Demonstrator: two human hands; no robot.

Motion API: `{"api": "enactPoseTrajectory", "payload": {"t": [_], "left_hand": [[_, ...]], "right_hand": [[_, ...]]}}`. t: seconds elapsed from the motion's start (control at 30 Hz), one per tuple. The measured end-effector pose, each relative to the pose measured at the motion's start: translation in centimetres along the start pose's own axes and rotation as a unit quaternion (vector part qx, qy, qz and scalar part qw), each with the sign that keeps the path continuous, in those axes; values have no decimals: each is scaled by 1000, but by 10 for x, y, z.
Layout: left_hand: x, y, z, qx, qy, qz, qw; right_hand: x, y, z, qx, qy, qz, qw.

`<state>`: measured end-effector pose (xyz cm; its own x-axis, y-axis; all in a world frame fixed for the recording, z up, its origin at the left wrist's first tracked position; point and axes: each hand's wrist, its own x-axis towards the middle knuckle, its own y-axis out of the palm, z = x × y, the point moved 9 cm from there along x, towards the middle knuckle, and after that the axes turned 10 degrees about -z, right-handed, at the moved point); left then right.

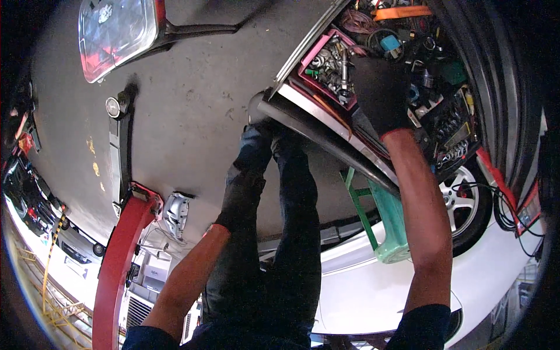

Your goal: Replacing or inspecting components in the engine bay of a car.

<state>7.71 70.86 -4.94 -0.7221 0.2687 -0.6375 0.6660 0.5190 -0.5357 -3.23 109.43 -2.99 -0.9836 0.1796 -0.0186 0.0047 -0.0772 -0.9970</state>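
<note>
My right hand [380,93], in a black glove, is down in an open tool drawer [319,100] at the upper right, beside a pink tray [330,70] of assorted metal sockets and fittings. Around it lie an orange-handled item [401,11], a small blue item [389,44], cables and a rack of metal tools [454,153]. Its fingers are lost against the dark contents. My left hand [239,204], also black-gloved, hangs by my left leg, away from the drawer; its fingers cannot be made out against the dark trousers.
A green stool [389,224] stands below the drawer. A white car [373,291] with a white wheel [466,204] spans the lower right. At left are a red lift post [116,268], its metal arm [119,154] and a silver part [177,213]. A shiny panel [116,44] is upper left.
</note>
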Motion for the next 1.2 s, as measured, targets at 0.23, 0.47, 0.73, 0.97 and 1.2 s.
{"api": "enactPoseTrajectory", "payload": {"t": [0.23, 0.47, 0.73, 0.97, 1.2], "left_hand": [[-8, 13, 70, -73, -105, 1, 992], [-4, 10, 13, 42, -23, 38, 998], [-3, 7, 38, 80, -6, 36, 996], [-8, 11, 41, 102, 18, 51, 993], [-4, 20, -5, 192, 68, 69, 977]], "right_hand": [[4, -9, -6, 195, 52, 52, 978], [-55, -52, -66, 362, 186, -42, 913], [-88, -52, -78, 508, 399, -13, 764], [-97, -57, -66, 343, 228, -40, 911], [-42, -46, -7, 305, 155, -71, 937]]}}
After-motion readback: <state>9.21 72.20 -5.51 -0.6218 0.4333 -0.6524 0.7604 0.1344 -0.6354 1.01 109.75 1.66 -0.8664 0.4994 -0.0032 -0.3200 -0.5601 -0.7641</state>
